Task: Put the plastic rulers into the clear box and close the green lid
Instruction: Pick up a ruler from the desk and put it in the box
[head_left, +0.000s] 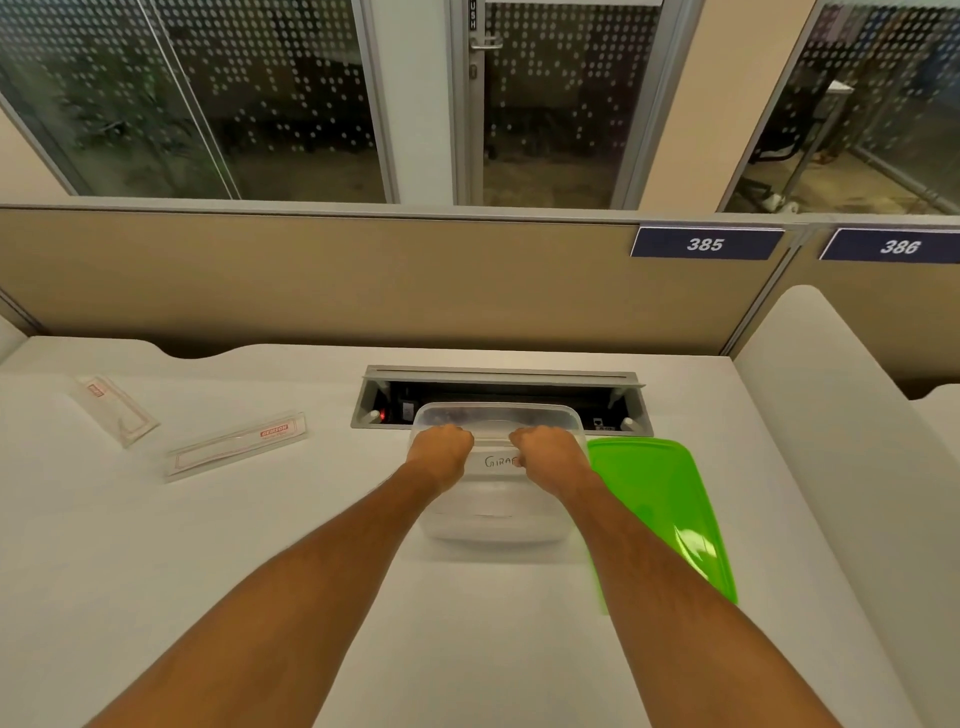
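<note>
The clear box stands open on the white desk, straight ahead of me. Both fists are over its far half. My left hand and my right hand are closed on the two ends of a clear plastic ruler that spans between them inside the box. A white label reading "GIRAF" shows just below it. The green lid lies flat on the desk, touching the box's right side. Two more plastic rulers in clear sleeves lie at the left: one nearer, one farther.
An open cable tray is sunk into the desk right behind the box. A beige partition with tags 385 and 386 closes off the back. A white divider rises at the desk's right edge.
</note>
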